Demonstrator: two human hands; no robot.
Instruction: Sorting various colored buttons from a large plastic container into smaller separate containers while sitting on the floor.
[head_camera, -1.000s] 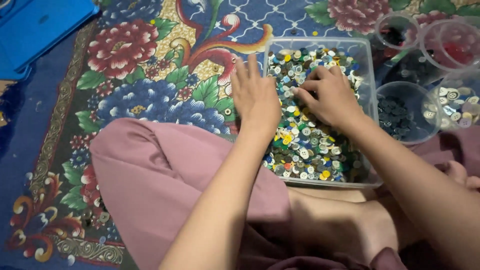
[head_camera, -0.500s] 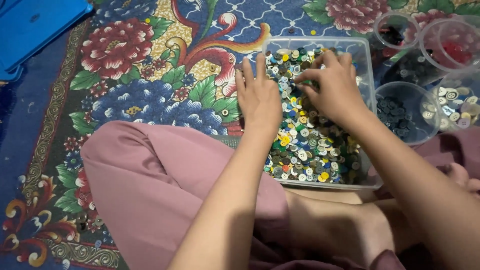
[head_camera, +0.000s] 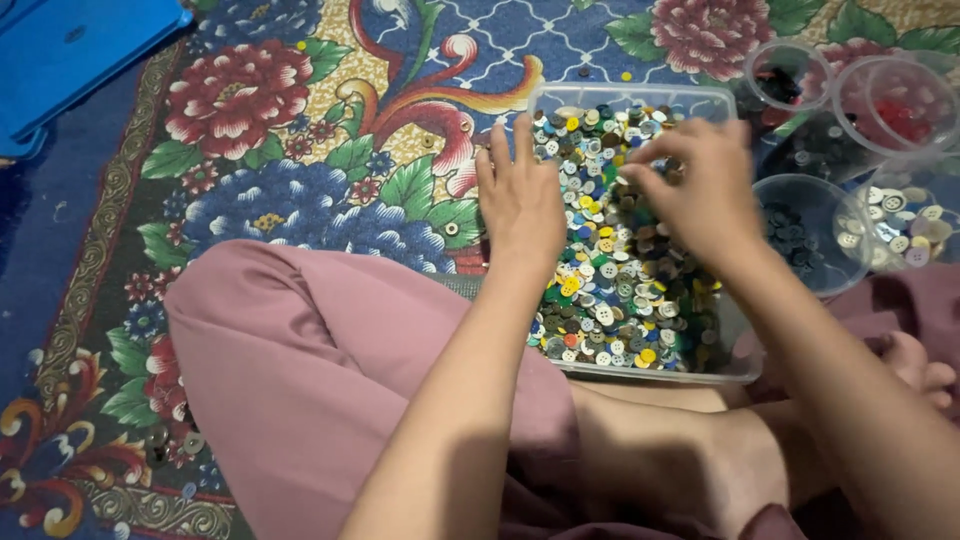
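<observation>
We kept our left hand (head_camera: 520, 205) spread flat on the near-left rim of the clear tub (head_camera: 640, 96) of mixed buttons (head_camera: 620, 290) on the carpet, while our right hand (head_camera: 700, 190), fingertips pinched together over the heap, needed to lift only one button.

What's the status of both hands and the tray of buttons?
Left hand flat on the clear plastic tray of mixed coloured buttons. Right hand pinching among them. Nothing obstructing.
</observation>
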